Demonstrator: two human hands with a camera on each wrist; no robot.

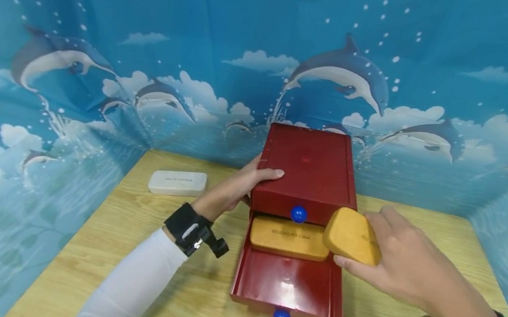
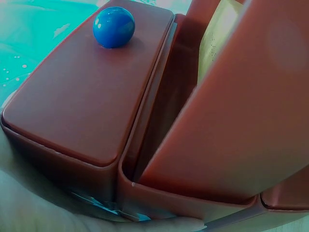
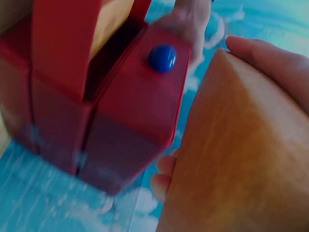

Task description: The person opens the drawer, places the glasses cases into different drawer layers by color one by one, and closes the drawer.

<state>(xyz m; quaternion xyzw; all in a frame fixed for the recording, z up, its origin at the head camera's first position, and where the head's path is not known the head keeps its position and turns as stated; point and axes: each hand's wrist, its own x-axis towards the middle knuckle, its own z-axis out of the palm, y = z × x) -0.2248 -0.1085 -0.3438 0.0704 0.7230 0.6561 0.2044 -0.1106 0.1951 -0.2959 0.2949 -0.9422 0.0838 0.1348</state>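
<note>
Yellow case (image 1: 352, 236) | gripped in right hand (image 1: 403, 260) | left hand (image 1: 236, 186) grips red cabinet (image 1: 308, 166)

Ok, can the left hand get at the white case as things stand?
Probably yes: the white case lies near the left hand with only table between, though that hand would have to come off the red drawer unit.

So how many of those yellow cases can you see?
2: one yellow case lies in the pulled-out drawer; the second case is held in the person's right hand. More could be hidden inside the shut top drawer.
</note>
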